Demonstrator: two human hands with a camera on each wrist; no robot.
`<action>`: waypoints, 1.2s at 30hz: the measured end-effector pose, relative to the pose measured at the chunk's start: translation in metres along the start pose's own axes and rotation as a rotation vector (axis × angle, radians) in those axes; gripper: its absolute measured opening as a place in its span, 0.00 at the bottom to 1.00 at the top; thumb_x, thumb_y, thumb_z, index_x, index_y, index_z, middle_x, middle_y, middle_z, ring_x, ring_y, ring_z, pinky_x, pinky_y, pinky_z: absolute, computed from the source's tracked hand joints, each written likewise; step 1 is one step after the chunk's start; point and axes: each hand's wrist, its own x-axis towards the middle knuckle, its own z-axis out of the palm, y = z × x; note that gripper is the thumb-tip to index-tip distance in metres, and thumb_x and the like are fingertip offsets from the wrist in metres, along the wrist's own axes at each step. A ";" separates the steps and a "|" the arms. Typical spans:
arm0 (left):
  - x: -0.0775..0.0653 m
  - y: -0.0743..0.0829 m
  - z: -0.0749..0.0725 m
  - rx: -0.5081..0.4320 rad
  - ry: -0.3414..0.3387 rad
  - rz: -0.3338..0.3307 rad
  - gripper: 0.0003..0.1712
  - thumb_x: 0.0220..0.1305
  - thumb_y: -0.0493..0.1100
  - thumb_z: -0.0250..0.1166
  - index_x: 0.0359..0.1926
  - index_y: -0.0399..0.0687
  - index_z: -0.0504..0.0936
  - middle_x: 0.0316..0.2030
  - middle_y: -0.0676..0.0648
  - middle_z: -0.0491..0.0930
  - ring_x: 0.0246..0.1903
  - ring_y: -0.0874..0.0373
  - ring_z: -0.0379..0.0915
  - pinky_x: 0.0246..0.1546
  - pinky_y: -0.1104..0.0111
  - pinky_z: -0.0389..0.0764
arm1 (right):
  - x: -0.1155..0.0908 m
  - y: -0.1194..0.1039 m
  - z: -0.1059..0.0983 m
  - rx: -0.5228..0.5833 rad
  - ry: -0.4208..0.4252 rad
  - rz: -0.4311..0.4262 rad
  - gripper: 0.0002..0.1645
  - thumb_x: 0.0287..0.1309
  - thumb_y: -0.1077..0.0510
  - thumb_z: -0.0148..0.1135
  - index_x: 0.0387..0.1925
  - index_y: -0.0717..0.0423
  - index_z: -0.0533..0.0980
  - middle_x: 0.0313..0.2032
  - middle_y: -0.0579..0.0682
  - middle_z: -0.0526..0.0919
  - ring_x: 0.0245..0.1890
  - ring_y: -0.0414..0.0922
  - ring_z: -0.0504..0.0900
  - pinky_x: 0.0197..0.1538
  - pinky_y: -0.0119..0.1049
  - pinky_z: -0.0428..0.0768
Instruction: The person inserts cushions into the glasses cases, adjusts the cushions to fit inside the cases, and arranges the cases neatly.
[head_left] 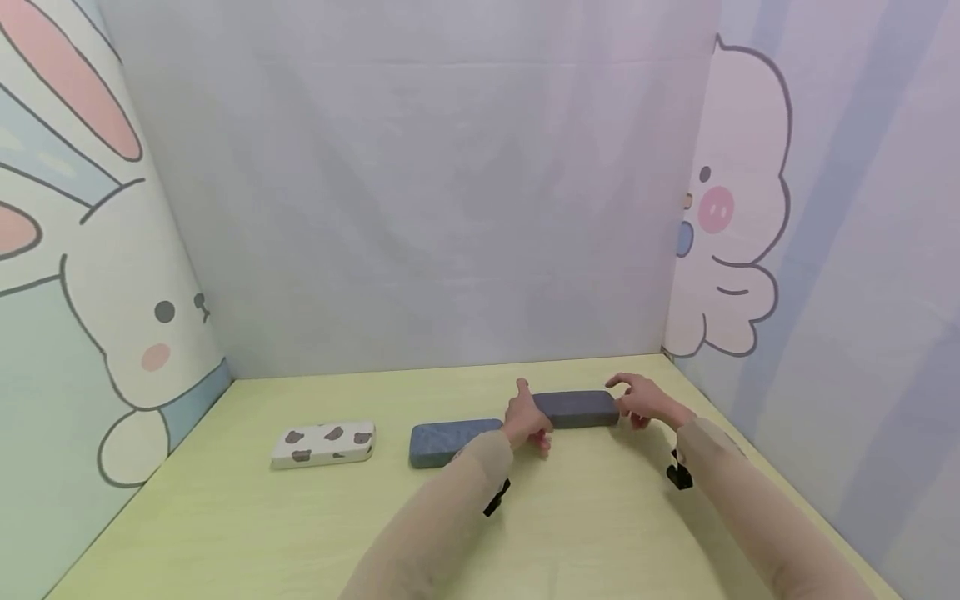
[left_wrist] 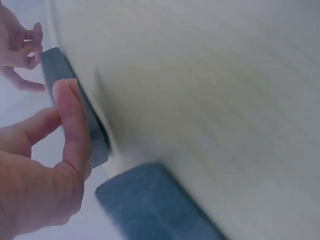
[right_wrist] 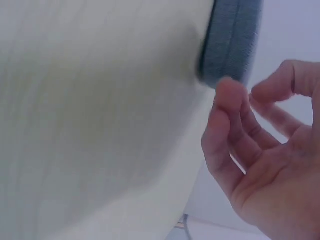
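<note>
A dark grey-blue glasses case [head_left: 576, 408] lies lengthwise near the back of the table, between my two hands. My left hand [head_left: 527, 417] is at its left end, overlapping that corner, thumb pointing up. In the left wrist view the fingers [left_wrist: 75, 125] are bent beside the case with nothing gripped. My right hand [head_left: 641, 400] stands at the other end, loosely curved; its fingertips [right_wrist: 231, 94] are right at the case's end in the right wrist view. Just left of my left wrist lies a blue glasses case [head_left: 453, 442], its right end partly hidden by my sleeve.
Farther left on the pale yellow table [head_left: 225, 517] lies a white glasses case [head_left: 324, 444] with brown bear prints. A plain cloth wall [head_left: 405, 208] rises behind the table. Side walls carry a rabbit drawing [head_left: 123, 308] and a chick-like drawing [head_left: 742, 150].
</note>
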 end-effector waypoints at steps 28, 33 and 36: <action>-0.071 0.035 -0.123 0.348 0.290 0.464 0.18 0.69 0.52 0.58 0.46 0.41 0.76 0.29 0.44 0.76 0.25 0.56 0.68 0.26 0.67 0.71 | -0.026 -0.122 0.004 0.198 0.278 -0.419 0.23 0.70 0.52 0.52 0.60 0.61 0.70 0.43 0.63 0.83 0.30 0.34 0.81 0.30 0.42 0.87; -0.082 0.034 -0.141 0.419 0.335 0.506 0.22 0.71 0.55 0.54 0.51 0.41 0.76 0.41 0.41 0.79 0.40 0.49 0.76 0.41 0.56 0.79 | -0.028 -0.135 0.007 0.287 0.269 -0.437 0.25 0.71 0.51 0.51 0.62 0.62 0.69 0.47 0.66 0.82 0.32 0.31 0.81 0.33 0.41 0.87; -0.088 0.031 -0.151 0.477 0.350 0.487 0.25 0.72 0.57 0.51 0.56 0.42 0.75 0.50 0.38 0.78 0.48 0.44 0.77 0.47 0.51 0.80 | -0.029 -0.142 0.010 0.294 0.273 -0.459 0.25 0.72 0.52 0.50 0.62 0.63 0.68 0.48 0.67 0.82 0.33 0.33 0.82 0.36 0.44 0.88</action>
